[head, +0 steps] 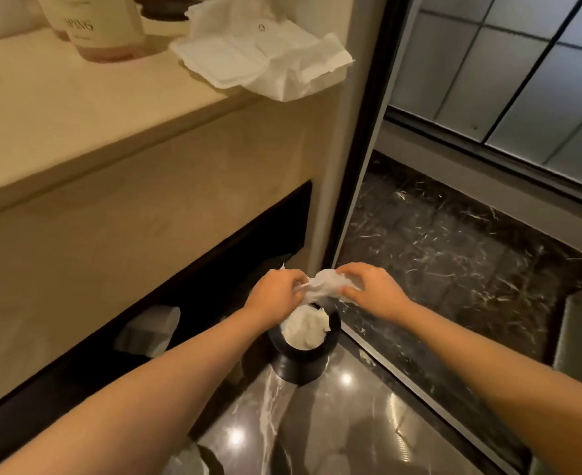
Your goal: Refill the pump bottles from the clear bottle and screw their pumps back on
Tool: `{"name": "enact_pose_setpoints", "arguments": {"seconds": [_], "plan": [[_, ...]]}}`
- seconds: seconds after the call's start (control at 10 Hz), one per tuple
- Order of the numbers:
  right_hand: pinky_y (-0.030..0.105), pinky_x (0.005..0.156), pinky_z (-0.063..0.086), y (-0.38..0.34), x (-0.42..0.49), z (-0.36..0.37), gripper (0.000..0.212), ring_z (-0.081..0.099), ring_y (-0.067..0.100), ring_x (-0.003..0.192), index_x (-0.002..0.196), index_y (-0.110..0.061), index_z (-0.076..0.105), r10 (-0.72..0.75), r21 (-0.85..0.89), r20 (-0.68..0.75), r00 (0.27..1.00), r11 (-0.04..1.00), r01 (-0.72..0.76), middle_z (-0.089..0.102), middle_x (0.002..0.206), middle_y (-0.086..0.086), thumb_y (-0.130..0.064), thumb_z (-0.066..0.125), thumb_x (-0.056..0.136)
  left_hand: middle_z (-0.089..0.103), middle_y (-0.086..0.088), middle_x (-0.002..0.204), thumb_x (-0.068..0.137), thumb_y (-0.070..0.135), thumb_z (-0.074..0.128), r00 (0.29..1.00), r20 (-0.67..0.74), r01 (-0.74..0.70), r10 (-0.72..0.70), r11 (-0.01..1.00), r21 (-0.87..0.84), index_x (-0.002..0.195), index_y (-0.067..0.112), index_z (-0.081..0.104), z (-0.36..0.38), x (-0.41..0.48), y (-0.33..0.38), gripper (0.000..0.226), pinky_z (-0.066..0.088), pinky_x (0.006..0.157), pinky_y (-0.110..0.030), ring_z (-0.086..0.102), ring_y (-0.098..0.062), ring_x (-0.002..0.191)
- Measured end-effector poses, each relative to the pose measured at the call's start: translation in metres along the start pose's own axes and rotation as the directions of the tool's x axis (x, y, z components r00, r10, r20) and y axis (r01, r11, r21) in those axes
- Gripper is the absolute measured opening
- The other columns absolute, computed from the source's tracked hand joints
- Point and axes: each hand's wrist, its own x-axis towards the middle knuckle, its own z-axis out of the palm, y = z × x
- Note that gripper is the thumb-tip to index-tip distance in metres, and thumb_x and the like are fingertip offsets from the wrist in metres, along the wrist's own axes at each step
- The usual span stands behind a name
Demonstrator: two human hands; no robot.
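My left hand and my right hand both pinch a crumpled white tissue low over a black waste bin on the floor. White paper fills the bin's mouth. On the beige counter at the upper left stands a clear bottle with a pale label and a pinkish base; only its lower part shows. A second pale bottle stands at the far left, cut off by the frame. No pumps are in view.
A white cloth and folded tissues lie at the counter's right end, hanging over its edge. A dark recess runs under the counter. A glossy dark marble floor and a glass shower door lie to the right.
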Motion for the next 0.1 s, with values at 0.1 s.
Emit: {"name": "enact_pose_setpoints", "arguments": {"seconds": [0.1], "plan": [[0.027, 0.094, 0.04, 0.0108, 0.0112, 0.0217, 0.041, 0.052, 0.017, 0.117, 0.127, -0.014, 0.055, 0.118, 0.125, 0.034, 0.992, 0.985, -0.122, 0.056, 0.13, 0.002, -0.031, 0.058, 0.09, 0.062, -0.002, 0.12, 0.088, 0.021, 0.058, 0.996, 0.035, 0.079, -0.079, 0.997, -0.001, 0.119, 0.02, 0.06, 0.0174, 0.015, -0.016, 0.031, 0.041, 0.086, -0.024, 0.056, -0.018, 0.11]]}}
